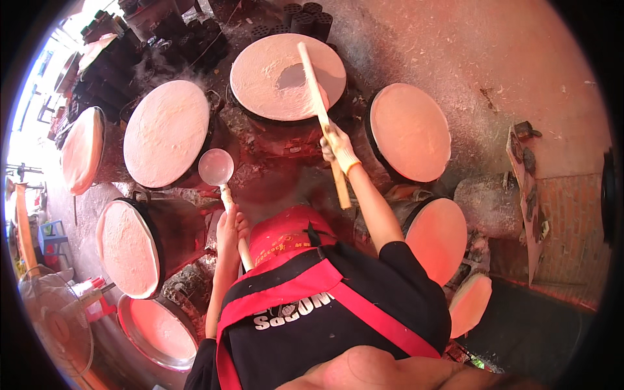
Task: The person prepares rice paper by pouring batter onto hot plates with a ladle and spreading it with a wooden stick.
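Note:
My right hand (339, 149), in a pale glove with a yellow cuff, is closed round a long flat wooden stick (313, 81). Its far end crosses the large round pan (260, 78) straight ahead, whose pale, rough-surfaced contents show a smooth greyish patch beside the stick. I cannot tell whether the stick touches them. Lower and to the left, my left hand (230, 231) grips the handle of a ladle (216, 167). The ladle's round bowl points away from me, near the rim of the left-hand pan (166, 133). Whether the bowl holds anything is unclear.
More pale-topped round pans stand around me, among them a right-hand one (411, 132) and a left one (129, 247). Perforated black coal cylinders (312, 25) sit behind. A fan (62, 318) stands lower left, a blue stool (52, 237) beyond it. A board (525, 195) leans at right.

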